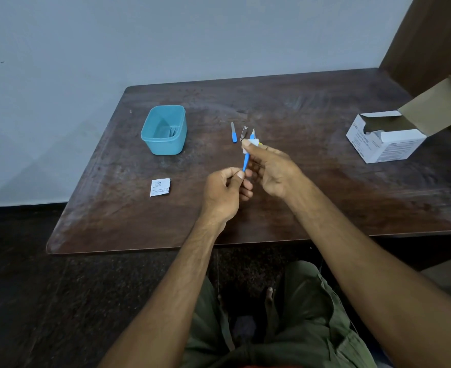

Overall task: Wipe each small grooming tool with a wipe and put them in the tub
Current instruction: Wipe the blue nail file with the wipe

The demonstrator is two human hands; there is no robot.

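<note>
Left hand [225, 189], blue tool [246, 160], unreadable box [383, 140]

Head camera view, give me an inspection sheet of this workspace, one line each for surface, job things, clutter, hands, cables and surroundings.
Surface: dark wooden table, worn and streaked.
Job's things: teal tub at the far left, something pale inside that cannot be made out; blue-handled tool held above the table with a white wipe round it; blue-handled file and nail clipper lying side by side on the table.
Clutter: torn wipe sachet near the left front; open white box at the right.
Hands: left hand pinches the tool's lower end; right hand pinches the wipe on the tool.
Cables: nothing seen.
Surroundings: pale wall behind, dark floor below.
</note>
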